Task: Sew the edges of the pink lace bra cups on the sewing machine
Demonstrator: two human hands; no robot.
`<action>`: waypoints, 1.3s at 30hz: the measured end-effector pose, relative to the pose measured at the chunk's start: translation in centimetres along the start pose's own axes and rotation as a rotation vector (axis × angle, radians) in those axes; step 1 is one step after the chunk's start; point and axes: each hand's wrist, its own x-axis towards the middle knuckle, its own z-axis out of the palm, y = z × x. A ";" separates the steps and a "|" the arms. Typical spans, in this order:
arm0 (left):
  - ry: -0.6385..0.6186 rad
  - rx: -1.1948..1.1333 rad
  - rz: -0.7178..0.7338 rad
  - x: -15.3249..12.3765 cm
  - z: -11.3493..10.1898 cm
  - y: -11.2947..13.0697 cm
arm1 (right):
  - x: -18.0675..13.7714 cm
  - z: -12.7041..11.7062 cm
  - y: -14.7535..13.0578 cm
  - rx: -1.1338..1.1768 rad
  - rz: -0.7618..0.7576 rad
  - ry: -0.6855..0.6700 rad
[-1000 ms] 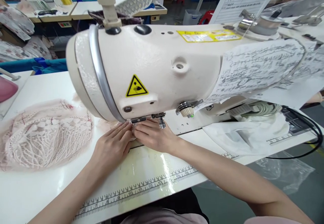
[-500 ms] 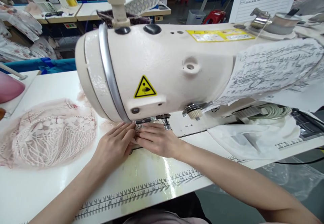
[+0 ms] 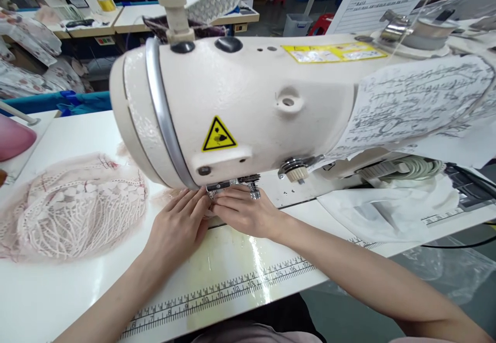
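A cream sewing machine (image 3: 248, 105) fills the middle of the view. Both hands lie on the white table (image 3: 58, 296) right under its head, fingertips meeting at the presser foot (image 3: 217, 187). My left hand (image 3: 180, 224) has its fingers stretched flat and close together, pressing down a small piece of pink lace that is mostly hidden beneath them. My right hand (image 3: 244, 211) lies flat beside it, fingers pointing left onto the same piece. The needle itself is hidden by the machine head.
A pile of pink lace pieces (image 3: 73, 203) lies on the table at the left. White fabric (image 3: 391, 206) and a cable sit at the right behind the machine. A printed ruler (image 3: 217, 294) runs along the table's front edge. Other workstations stand behind.
The hands stay pressed together under the presser foot, fingertips edging slightly further under the machine head. The view shifted a little; nothing was picked up or released.
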 end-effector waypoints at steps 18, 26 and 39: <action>0.025 0.028 -0.016 0.2 0.5 0.8 | -0.1 -1.1 1.2 0.028 0.134 -0.073; 0.002 0.010 -0.051 0.2 0.6 1.1 | 0.0 -1.5 1.7 0.035 0.178 -0.114; 0.041 -0.037 0.138 -0.2 0.5 0.2 | 0.1 -1.5 1.8 -0.079 0.122 -0.138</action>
